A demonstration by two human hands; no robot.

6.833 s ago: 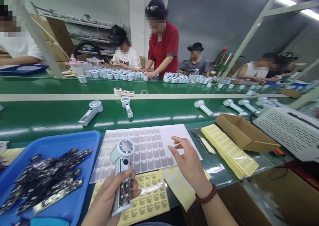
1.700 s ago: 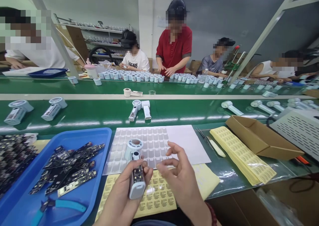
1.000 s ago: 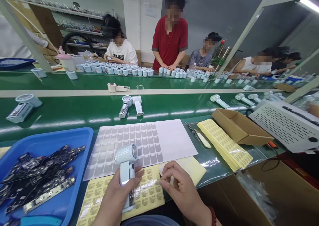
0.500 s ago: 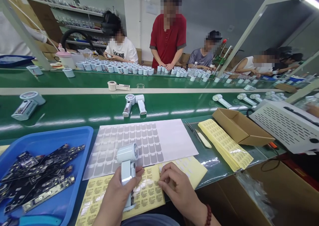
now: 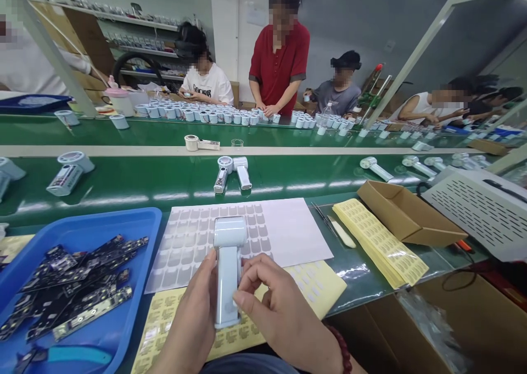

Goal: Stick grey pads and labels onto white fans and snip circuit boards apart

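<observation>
While the left hand [image 5: 192, 307], half closed, holds the pale-blue device [image 5: 228, 264] above the yellow sheet [image 5: 158, 314], the right hand [image 5: 284, 311], curled, touches its handle [image 5: 226, 291] (anything pinched is hidden); head [image 5: 230, 231] and handle look joined, remaining work unclear.

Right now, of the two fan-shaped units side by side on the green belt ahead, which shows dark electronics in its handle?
The left unit: dark parts show along its handle. The right unit has a plain, pale one.
</observation>
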